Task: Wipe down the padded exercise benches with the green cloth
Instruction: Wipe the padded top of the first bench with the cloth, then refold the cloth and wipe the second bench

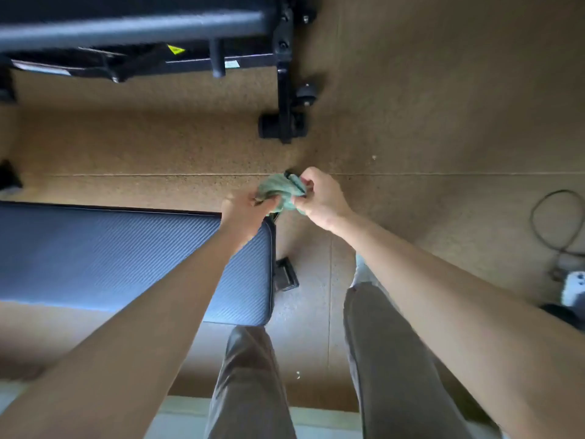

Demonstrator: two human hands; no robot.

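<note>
Both my hands hold the bunched green cloth (280, 191) in the air past the end of the near padded bench (110, 255), a dark blue ribbed pad lying on the left. My left hand (243, 213) grips the cloth's left side, above the bench's far right corner. My right hand (319, 194) pinches its right side over the floor. A second bench (133, 23), dark with a black metal frame, stands at the top of the view.
The floor (443, 106) is brown speckled rubber with seams. The far bench's black foot and wheel (286, 122) stand just beyond my hands. A looped cable (557, 223) and a white object (574, 289) lie at the right edge. My legs stand beside the near bench's end.
</note>
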